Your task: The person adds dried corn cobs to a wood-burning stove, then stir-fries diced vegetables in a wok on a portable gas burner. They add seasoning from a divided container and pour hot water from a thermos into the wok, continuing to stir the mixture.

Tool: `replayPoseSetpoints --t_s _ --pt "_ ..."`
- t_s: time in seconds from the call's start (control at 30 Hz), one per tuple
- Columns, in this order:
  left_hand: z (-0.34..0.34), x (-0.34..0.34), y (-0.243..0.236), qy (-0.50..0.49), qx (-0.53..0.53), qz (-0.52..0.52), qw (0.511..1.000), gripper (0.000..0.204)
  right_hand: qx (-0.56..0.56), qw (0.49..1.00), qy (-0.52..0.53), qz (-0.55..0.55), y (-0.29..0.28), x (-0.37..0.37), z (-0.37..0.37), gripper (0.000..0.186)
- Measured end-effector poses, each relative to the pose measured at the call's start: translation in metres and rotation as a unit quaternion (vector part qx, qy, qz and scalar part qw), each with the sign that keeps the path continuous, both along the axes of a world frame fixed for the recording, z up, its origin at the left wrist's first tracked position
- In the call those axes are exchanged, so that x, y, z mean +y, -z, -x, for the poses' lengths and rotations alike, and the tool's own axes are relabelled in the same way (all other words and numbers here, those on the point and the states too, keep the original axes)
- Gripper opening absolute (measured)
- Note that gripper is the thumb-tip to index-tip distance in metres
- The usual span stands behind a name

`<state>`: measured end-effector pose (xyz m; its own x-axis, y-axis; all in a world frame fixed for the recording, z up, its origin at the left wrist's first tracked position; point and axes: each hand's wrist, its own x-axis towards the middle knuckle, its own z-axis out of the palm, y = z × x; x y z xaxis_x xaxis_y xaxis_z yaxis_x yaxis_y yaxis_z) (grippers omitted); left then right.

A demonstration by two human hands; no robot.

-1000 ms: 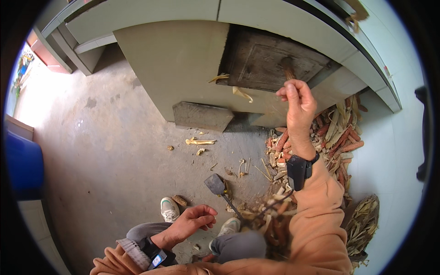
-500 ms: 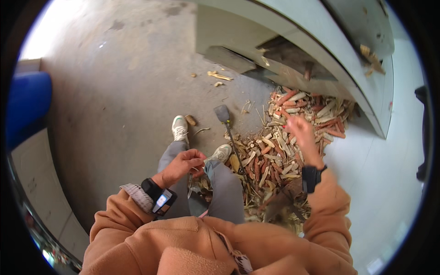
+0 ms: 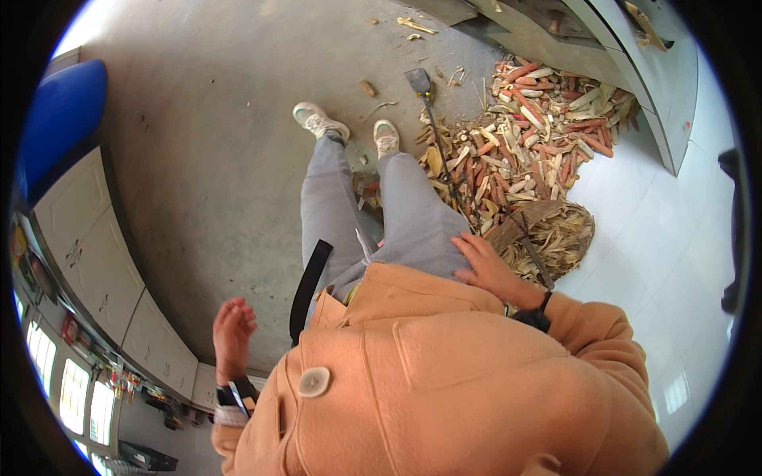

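Observation:
My right hand [image 3: 490,268] lies on the upper part of my right trouser leg [image 3: 421,198], fingers spread and nothing in them. Out to the left, beside my coat [image 3: 444,381], my left hand [image 3: 234,329] is raised with loosely bent fingers, and I see nothing in it. A heap of corn cobs [image 3: 516,151], red and pale, spreads over the floor to the right of my feet. Along the heap's left side lies a long dark-handled small shovel [image 3: 418,81]. Dry husks [image 3: 567,238] fill a brown container nearer to me, whose kind I cannot make out.
At the upper right stands a tiled stove-like block [image 3: 671,111] beside the cobs. White cabinets [image 3: 103,262] line the left side, with a blue bin-like object [image 3: 67,119] beyond them. A black strap [image 3: 309,289] hangs beside my left leg. Loose husk scraps [image 3: 417,25] lie farther off.
My body has straightened up, and my legs now stretch longer in view. My right hand has left the cob heap for my thigh. My left hand has moved from my knees out to the left.

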<state>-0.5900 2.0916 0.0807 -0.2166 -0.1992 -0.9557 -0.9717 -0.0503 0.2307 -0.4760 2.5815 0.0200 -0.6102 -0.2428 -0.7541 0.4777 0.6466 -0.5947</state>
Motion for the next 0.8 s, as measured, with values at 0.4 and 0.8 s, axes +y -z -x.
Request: replayPoseSetpoints --t_s 0.4,0.8 --pt "-0.045 -0.152 -0.007 -0.157 0.075 -0.098 0.98 0.016 0.099 0.979 -0.177 -0.013 0.042 -0.201 0.105 0.053" --pt "-0.103 -0.294 -0.059 -0.428 0.25 -0.011 0.868 0.015 0.119 0.881 -0.456 -0.044 0.077 -0.478 0.3 0.075"
